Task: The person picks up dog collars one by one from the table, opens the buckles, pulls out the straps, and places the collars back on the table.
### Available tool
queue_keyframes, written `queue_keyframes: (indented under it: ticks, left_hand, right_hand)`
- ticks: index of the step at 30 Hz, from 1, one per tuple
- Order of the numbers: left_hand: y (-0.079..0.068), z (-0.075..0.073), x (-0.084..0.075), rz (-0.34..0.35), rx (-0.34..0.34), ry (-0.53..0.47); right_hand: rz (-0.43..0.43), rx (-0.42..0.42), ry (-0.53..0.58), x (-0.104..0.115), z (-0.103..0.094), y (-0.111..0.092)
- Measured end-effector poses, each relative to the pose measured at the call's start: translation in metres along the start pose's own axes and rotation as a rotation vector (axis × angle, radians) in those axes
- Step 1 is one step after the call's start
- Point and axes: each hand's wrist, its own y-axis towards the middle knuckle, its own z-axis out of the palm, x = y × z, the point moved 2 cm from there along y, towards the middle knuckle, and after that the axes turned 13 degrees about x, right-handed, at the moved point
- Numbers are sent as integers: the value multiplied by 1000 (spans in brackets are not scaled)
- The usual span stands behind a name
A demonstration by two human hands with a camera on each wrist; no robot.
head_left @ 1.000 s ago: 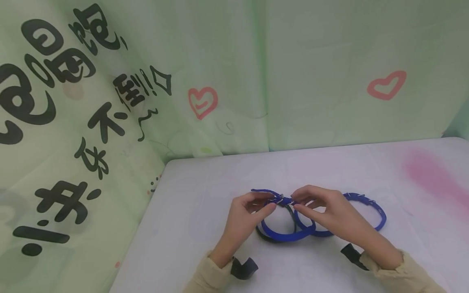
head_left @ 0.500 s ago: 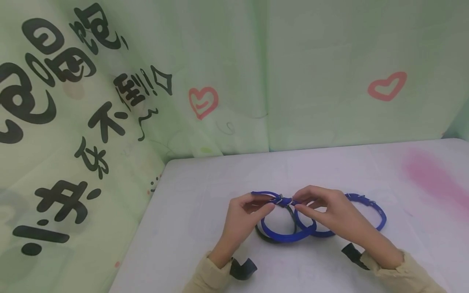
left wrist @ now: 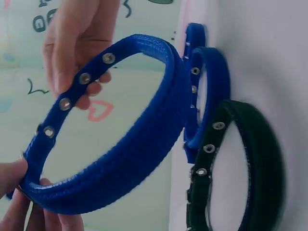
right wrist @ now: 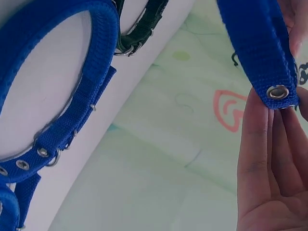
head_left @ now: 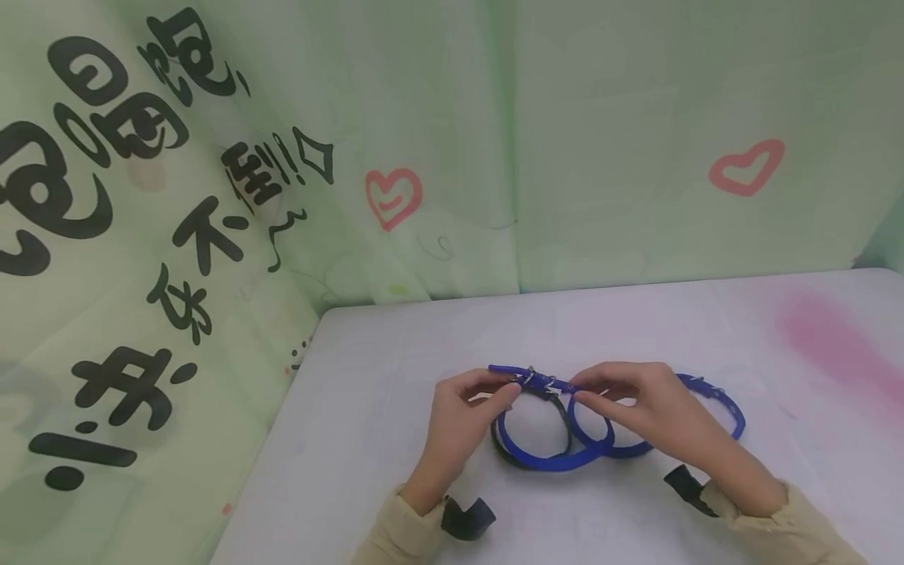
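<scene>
Both hands hold up a blue buckled collar (left wrist: 144,154) with metal eyelets, which looks like a pet collar. My left hand (head_left: 455,420) pinches it near the buckle (head_left: 540,380), with the loose strap end (head_left: 504,369) pointing left. Across from it, my right hand (head_left: 660,404) pinches the eyelet stretch of the strap between thumb and fingers. In the left wrist view several eyelets (left wrist: 85,78) face the camera, and the band forms a closed loop. Behind and below, a dark green collar (left wrist: 262,168) lies on the table, partly hidden by the held collar in the head view.
More blue collar band (head_left: 734,408) lies on the white table (head_left: 395,377) to the right, partly behind my right hand; whether it is one collar or two I cannot tell. Black straps (head_left: 469,519) hang at both cuffs. A printed green curtain (head_left: 600,157) stands behind the table.
My hands have drawn slightly apart, the left one leftward and the right one rightward. More of the buckle and strap of the blue collar now shows between them.
</scene>
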Motion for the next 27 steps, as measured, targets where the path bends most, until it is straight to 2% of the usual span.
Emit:
queue_keyframes:
  ticks: [5, 11, 18, 23, 27]
  left_hand:
    - [-2, -7, -3, -22, -59, -1]
    - [-3, -7, -6, -31, -47, -6]
    - [-2, 0, -6, -29, -30, -22]
    - [-1, 5, -6, -25, -5, -44]
    - [-1, 4, -6, -23, -16, -29]
  right_hand:
    - [27, -35, -48, -2, -6, -3]
    - [36, -27, -9, -4, -6, -4]
    - [36, 5, 63, -5, 5, 0]
    - [29, -9, 75, -2, 10, 4]
    - [20, -12, 67, -1, 11, 5]
